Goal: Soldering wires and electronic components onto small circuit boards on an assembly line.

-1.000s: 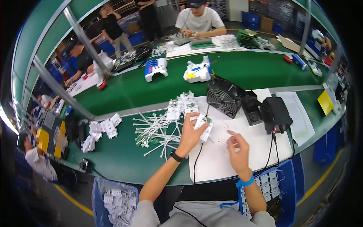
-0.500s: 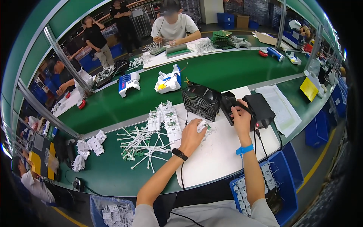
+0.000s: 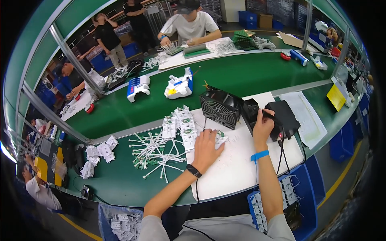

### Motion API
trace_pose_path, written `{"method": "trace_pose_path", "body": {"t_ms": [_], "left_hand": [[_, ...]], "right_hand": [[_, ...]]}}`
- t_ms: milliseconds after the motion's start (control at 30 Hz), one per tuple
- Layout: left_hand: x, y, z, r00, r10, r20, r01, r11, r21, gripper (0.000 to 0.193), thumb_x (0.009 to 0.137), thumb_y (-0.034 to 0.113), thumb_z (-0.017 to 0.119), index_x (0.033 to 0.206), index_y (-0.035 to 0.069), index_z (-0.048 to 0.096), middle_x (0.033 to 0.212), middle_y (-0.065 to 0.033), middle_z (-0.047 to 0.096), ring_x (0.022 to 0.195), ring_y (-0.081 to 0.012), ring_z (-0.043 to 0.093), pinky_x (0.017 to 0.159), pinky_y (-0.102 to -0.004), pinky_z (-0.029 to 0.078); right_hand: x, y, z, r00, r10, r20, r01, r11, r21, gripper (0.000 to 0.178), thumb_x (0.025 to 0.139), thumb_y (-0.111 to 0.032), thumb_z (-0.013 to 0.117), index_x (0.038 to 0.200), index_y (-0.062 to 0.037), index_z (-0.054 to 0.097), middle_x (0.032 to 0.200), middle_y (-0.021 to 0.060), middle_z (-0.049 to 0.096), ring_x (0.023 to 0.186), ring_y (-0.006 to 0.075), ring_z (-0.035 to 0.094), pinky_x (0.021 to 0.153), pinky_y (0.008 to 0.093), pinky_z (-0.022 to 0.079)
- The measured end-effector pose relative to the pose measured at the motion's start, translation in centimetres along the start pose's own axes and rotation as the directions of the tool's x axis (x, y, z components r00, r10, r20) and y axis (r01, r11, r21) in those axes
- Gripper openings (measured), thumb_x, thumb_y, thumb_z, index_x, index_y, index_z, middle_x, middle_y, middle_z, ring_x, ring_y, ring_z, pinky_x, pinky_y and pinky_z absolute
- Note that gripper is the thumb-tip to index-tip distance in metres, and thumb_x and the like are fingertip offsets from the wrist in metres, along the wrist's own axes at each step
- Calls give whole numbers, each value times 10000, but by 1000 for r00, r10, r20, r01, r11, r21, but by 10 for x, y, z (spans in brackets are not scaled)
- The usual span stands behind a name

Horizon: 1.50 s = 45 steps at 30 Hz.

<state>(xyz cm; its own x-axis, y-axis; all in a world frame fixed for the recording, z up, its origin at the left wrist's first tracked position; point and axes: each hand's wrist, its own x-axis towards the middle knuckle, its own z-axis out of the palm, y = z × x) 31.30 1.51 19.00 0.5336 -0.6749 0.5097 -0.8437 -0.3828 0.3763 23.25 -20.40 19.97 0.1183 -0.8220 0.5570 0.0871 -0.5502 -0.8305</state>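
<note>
My left hand (image 3: 208, 149) lies on the white sheet (image 3: 237, 164), fingers stretched forward and thumb spread. Just right of its fingertips is a small white plastic part (image 3: 220, 139) with a bit of green on it. My right hand (image 3: 263, 127) is closed round the black handle of a soldering iron (image 3: 268, 115), whose tip is hidden at the black iron stand (image 3: 250, 111). A black fan (image 3: 220, 108) with a wire grille stands in front of both hands. Right of the stand is a black box (image 3: 284, 116) with a cable.
White plastic parts (image 3: 183, 124) sit left of the fan. Green boards with white wires (image 3: 157, 152) lie beside them. Blue-and-white housings (image 3: 179, 85) rest on the green table. A paper sheet (image 3: 305, 116) lies right; a blue bin (image 3: 303, 193) stands below. Another person (image 3: 193, 26) works opposite.
My left hand's fingers have come off the white part and now stretch out left of it. My right hand still grips the iron by the stand. The whole view has shifted slightly.
</note>
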Motion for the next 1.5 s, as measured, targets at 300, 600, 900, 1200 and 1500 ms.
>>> {"method": "trace_pose_path", "body": {"t_ms": [300,600,900,1200,1500], "left_hand": [[4,-26,-9,995,69,79,-66,997,-32,513,852,186,748,1308,15,587,1198,-162,637,1130,-344,584,963,-444,471],[5,-51,-14,978,188,88,-183,981,-60,359,884,174,729,1228,113,648,1302,-139,602,1225,-348,567,1013,-452,471],[7,-52,-20,978,179,111,-170,982,-81,345,887,185,734,1217,114,666,1282,-132,601,1206,-332,568,1006,-439,473],[9,-53,-21,971,224,80,-221,974,-46,360,874,183,740,1221,109,681,1254,-117,606,1116,-314,595,963,-426,492],[8,-55,-20,971,226,80,-222,973,-57,372,875,175,737,1237,117,672,1252,-116,601,1113,-312,592,960,-421,493]], "right_hand": [[-30,-13,-54,970,-235,-68,243,951,191,61,1008,-35,584,1063,-16,565,944,63,502,848,137,492,796,259,419],[-64,-43,-43,909,-180,376,134,980,145,179,868,-6,759,974,-29,618,743,41,639,573,84,551,520,229,411],[-70,-52,-9,855,-90,510,83,996,35,169,904,-59,757,933,-2,601,737,85,676,567,114,608,520,252,465],[-76,-44,-2,862,-39,505,12,998,56,172,939,-84,739,970,-9,587,724,51,658,580,78,549,526,242,425],[-77,-42,-1,868,-20,497,6,1000,31,173,954,-99,729,987,-6,587,712,44,643,591,86,539,543,251,429]]}}
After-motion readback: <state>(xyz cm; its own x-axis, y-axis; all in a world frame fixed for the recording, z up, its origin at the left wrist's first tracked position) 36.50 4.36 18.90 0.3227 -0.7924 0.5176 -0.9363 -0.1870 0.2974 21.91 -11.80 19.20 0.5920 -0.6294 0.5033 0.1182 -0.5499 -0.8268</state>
